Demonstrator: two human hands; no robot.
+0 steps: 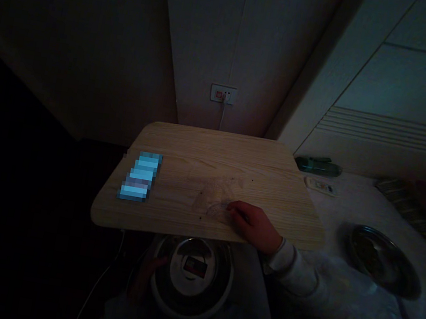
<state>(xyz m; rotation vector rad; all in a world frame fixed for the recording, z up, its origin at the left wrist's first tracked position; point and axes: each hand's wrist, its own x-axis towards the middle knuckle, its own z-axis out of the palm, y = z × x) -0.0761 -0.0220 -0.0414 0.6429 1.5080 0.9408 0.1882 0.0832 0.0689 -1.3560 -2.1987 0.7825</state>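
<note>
My right hand rests at the front part of a small wooden table. Its fingers are bent and pressed together; what they hold, if anything, is hidden. Near the fingertips a thin, faintly shiny patch and a few dark specks lie on the wood. Below the table's front edge, my left hand grips the left rim of a round steel bowl, which sits at my lap. At the bowl's centre there is a dark rectangular label.
A lit phone lies at the table's left. To the right, on a pale surface, are a green bottle, a white remote control and a round metal dish with something in it. A plugged wall socket is behind the table.
</note>
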